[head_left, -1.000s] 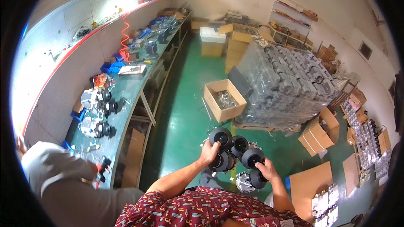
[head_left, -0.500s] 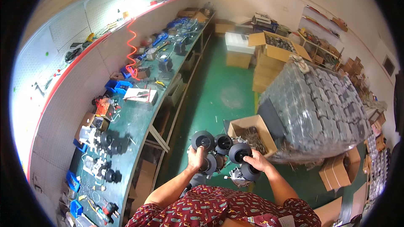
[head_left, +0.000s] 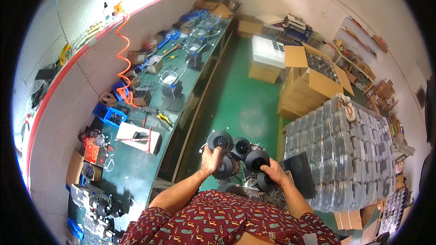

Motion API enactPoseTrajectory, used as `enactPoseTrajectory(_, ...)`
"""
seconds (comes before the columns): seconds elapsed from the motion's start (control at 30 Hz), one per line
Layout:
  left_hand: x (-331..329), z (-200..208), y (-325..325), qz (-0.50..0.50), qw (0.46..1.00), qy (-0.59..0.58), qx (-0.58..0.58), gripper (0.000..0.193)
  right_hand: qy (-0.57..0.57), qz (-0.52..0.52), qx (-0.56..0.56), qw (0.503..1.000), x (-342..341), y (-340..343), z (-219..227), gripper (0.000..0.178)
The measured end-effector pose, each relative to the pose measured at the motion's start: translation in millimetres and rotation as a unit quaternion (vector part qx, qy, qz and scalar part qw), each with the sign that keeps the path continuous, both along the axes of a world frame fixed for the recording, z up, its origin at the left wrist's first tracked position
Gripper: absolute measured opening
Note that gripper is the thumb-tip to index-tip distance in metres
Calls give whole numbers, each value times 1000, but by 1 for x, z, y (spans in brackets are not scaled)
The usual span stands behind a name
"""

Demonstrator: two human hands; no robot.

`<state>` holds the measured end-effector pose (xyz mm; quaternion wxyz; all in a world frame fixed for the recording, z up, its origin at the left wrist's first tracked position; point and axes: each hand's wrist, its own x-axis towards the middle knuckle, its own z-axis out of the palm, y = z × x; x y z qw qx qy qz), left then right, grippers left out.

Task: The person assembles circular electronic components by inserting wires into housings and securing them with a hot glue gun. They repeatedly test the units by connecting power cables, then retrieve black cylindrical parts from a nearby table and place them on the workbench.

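Note:
My left hand (head_left: 211, 160) is closed round a black round-ended part (head_left: 221, 139), its thumb hooked over the rim of the hollow. My right hand (head_left: 275, 172) grips a similar black round-ended part (head_left: 257, 159), again with the thumb at the opening. Between the two hands sits another black cup-like end (head_left: 242, 147). More dark ends and silvery metal bodies (head_left: 252, 186) are bunched below, close against my shirt. These look like several motor-like assemblies carried together; which hand bears each one I cannot tell.
Along the left runs a green-topped workbench (head_left: 140, 143) with blue bins (head_left: 114, 116), pliers (head_left: 164, 118) and similar assemblies (head_left: 102, 208). A coiled orange hose (head_left: 122, 56) hangs over it. At right stand a wrapped stack of grey parts (head_left: 336, 154) and an open carton (head_left: 304, 88). Green floor (head_left: 254, 104) lies ahead.
The bench and its contents have slid down and left in view, and the cartons ahead look nearer, as I move forward. Both hands keep their hold on the black-ended parts.

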<state>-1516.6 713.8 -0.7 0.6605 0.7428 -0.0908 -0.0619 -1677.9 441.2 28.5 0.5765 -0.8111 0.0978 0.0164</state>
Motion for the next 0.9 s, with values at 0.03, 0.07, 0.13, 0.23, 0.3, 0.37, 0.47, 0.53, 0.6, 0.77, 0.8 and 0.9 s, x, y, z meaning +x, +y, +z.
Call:
enactPoseTrajectory(0.03, 22, 6, -12, 11, 1000, -4, -6, 36, -5, -3, -2, 1000, 24, -11, -1, 55)
enactPoseTrajectory(0.07, 51, -2, -16, 5, 1000, -7, 10, 36, -3, 12, 14, 1000, 54, -11, 12, 53)
enactPoseTrajectory(0.13, 106, -17, -32, 44, 998, -26, 34, 38, -3, 49, 2, 999, 120, -30, 20, 50)
enactPoseTrajectory(0.23, 172, -17, -60, 67, 997, -23, 26, 41, -2, 88, -30, 996, 204, -65, 16, 48)
enactPoseTrajectory(0.3, 222, -19, -74, 100, 993, -4, 59, 41, -32, 114, 1, 993, 267, -92, 5, 47)
enactPoseTrajectory(0.37, 255, -6, -89, 141, 990, -19, 15, 40, -38, 158, -27, 986, 326, -111, 8, 45)
enactPoseTrajectory(0.47, 309, 3, -95, 200, 979, 10, 30, 40, -9, 196, -57, 979, 405, -118, 35, 47)
enactPoseTrajectory(0.53, 346, -8, -100, 214, 976, 13, 31, 43, 0, 211, -45, 976, 453, -127, 31, 47)
enactPoseTrajectory(0.6, 384, 0, -111, 224, 974, 18, 26, 45, 1, 220, -34, 975, 503, -140, 24, 47)
enactPoseTrajectory(0.77, 454, -20, -122, 275, 958, 80, 7, 52, 40, 249, -44, 967, 601, -145, 26, 48)
enactPoseTrajectory(0.8, 464, -24, -124, 280, 956, 82, -7, 54, 35, 268, -49, 961, 622, -151, 19, 48)
enactPoseTrajectory(0.9, 491, -8, -124, 298, 947, 119, 31, 54, 49, 312, -64, 947, 669, -150, 13, 48)
